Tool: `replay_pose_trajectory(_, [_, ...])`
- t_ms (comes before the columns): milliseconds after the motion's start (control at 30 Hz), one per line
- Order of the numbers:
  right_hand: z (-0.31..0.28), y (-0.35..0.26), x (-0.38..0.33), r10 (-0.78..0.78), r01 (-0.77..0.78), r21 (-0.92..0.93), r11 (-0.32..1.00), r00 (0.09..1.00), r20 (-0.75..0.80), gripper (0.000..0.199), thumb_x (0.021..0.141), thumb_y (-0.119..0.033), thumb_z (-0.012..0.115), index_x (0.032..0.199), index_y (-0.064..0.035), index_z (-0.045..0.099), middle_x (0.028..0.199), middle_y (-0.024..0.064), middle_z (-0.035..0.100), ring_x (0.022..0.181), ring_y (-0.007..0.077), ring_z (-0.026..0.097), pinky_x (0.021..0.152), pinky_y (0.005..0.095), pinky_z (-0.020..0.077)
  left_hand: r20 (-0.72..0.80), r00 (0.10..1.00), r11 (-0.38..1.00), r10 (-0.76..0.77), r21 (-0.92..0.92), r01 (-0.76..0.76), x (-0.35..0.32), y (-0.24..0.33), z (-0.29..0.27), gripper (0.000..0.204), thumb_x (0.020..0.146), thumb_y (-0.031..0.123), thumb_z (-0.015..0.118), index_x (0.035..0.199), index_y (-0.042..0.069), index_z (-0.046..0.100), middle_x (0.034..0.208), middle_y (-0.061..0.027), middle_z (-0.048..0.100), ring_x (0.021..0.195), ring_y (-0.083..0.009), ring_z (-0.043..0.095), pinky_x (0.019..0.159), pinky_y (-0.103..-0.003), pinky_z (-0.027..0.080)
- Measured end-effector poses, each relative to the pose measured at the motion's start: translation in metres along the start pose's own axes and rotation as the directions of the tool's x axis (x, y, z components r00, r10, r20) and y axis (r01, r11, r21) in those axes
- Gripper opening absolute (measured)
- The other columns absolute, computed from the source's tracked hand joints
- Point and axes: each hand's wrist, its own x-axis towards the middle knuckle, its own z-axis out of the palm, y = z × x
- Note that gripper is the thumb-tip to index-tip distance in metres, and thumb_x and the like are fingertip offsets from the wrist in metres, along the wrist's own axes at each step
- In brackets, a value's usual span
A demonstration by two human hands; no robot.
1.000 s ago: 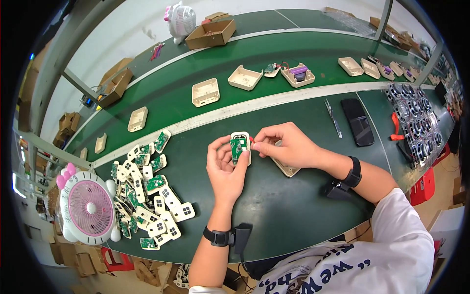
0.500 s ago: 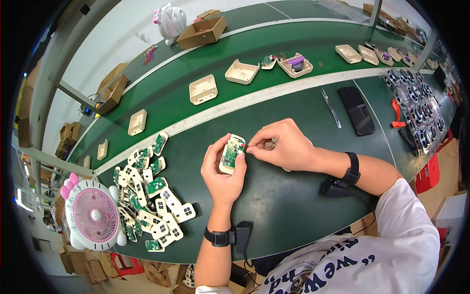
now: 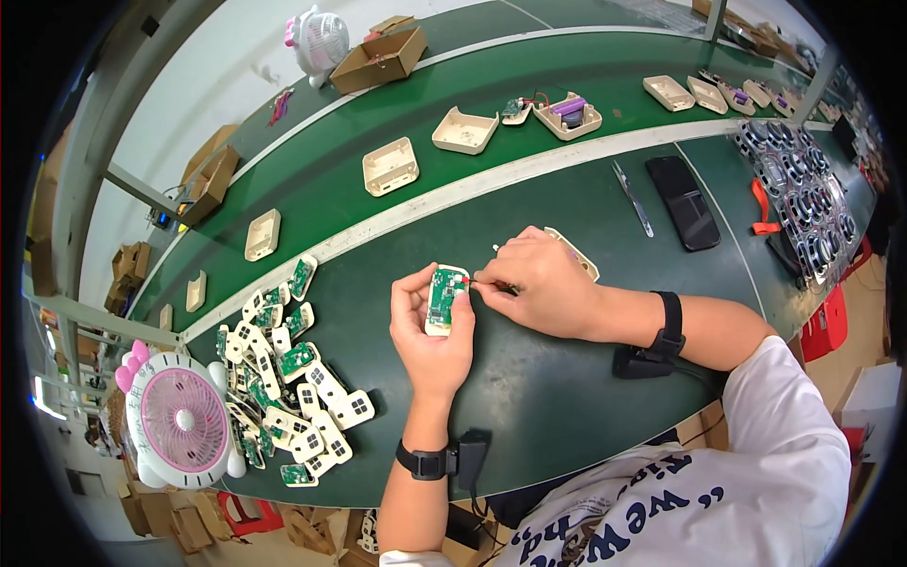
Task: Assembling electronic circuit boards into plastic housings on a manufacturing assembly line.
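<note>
My left hand (image 3: 427, 345) grips a green circuit board (image 3: 446, 300) seated on a cream cover, component side up, with the thumb along its right edge. A small red piece (image 3: 465, 280) shows at the board's upper right. Right beside it, the fingertips of my right hand (image 3: 543, 288) are pinched together; what lies between them is too small to make out. Partly hidden behind my right hand, a cream housing (image 3: 578, 257) lies on the green table.
Left of my hands is a pile of cream covers and circuit boards (image 3: 298, 359), next to a pink-and-white fan (image 3: 185, 417). Tweezers (image 3: 633, 198), a black phone (image 3: 682, 202) and a tray of speakers (image 3: 798, 194) lie to the right. Cream shells (image 3: 390, 166) line the green belt beyond.
My right hand has rolled over and its fingers have curled in at the board's edge, uncovering more of the housing behind. The left hand still holds the board, shifted slightly.
</note>
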Motion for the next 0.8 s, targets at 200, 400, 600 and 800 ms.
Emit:
replay_pose_trajectory(200, [0.001,-0.002,-0.002,-0.131,0.126,-0.199,0.972,0.991,-0.015,0.010,0.075,-0.008,0.078,0.079,-0.0063,0.069,0.066,0.0018,0.055,0.065,0.0191,0.059,0.079,0.0365,0.0457,-0.059,0.994,0.994,-0.097,0.043,0.100,-0.009,0.013,0.010,0.035,0.090,-0.002,0.070,0.119,-0.004,0.052,0.095,-0.0088,0.069,0.080,-0.0068,0.064,0.069,-0.021,0.051])
replay_pose_trajectory(400, [0.002,0.002,-0.005,-0.200,0.198,-0.306,0.931,0.980,0.026,0.015,0.077,-0.011,0.077,0.076,-0.0071,0.063,0.067,0.0014,0.049,0.067,0.0187,0.056,0.088,0.0423,0.0447,-0.103,0.988,0.989,-0.114,0.078,0.122,-0.012,0.013,0.023,0.034,0.092,0.000,0.070,0.118,-0.003,0.049,0.093,-0.0092,0.069,0.077,-0.0064,0.064,0.063,-0.021,0.051])
replay_pose_trajectory(600, [0.002,-0.001,-0.005,-0.213,0.215,-0.310,0.926,0.976,0.042,0.014,0.077,-0.012,0.076,0.076,-0.0074,0.062,0.068,0.0009,0.050,0.070,0.0180,0.057,0.092,0.0454,0.0441,-0.087,0.978,0.976,-0.190,-0.123,0.179,-0.012,0.016,0.024,0.032,0.094,0.000,0.067,0.120,-0.002,0.047,0.097,-0.0108,0.069,0.076,-0.0078,0.065,0.056,-0.023,0.056])
replay_pose_trajectory(800, [0.001,0.001,-0.005,-0.240,0.251,-0.340,0.906,0.968,0.074,0.009,0.080,-0.011,0.071,0.078,-0.0064,0.063,0.070,0.0003,0.054,0.072,0.0175,0.058,0.095,0.0483,0.0432,-0.085,0.982,0.985,-0.171,-0.011,0.170,-0.011,0.015,0.022,0.032,0.094,0.000,0.067,0.119,-0.002,0.047,0.098,-0.0103,0.068,0.076,-0.0084,0.066,0.057,-0.023,0.056])
